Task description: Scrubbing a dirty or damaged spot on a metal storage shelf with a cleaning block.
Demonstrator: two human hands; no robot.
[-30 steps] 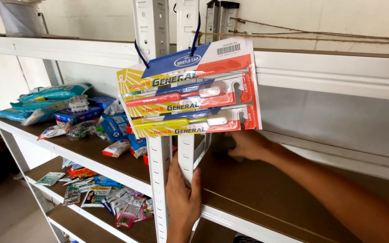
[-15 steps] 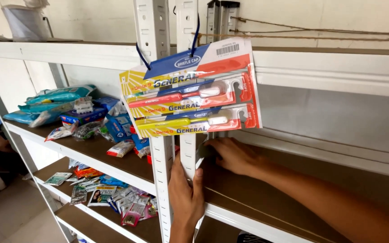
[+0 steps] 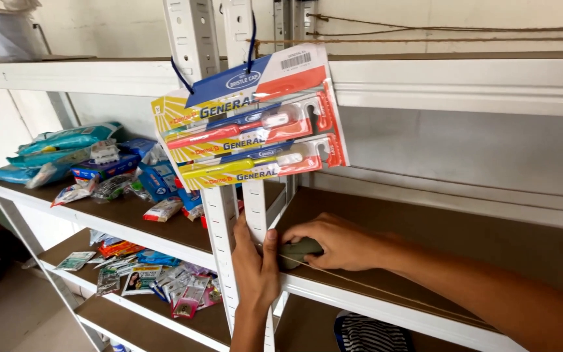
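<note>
My left hand [image 3: 254,267] grips the white slotted upright post [image 3: 253,208] from below, thumb pressed against it. My right hand [image 3: 335,242] rests on the brown shelf board [image 3: 464,241] just right of the post, closed around a dull green object [image 3: 302,249] that a thin string [image 3: 386,290] runs from, slanting down to the right. Above both hands a card of toothbrushes [image 3: 255,124] in red, yellow and blue hangs from the post on a blue cord.
Left shelves hold blue packets [image 3: 60,146], small boxes and sachets [image 3: 144,277]. A white shelf rail [image 3: 464,81] crosses above, with string along the wall. A striped cloth [image 3: 373,332] lies below the right shelf. A second white post [image 3: 193,39] stands left.
My right hand slid forward along the shelf toward the post and closed on the green object. My left hand stayed on the post. The view shifted slightly.
</note>
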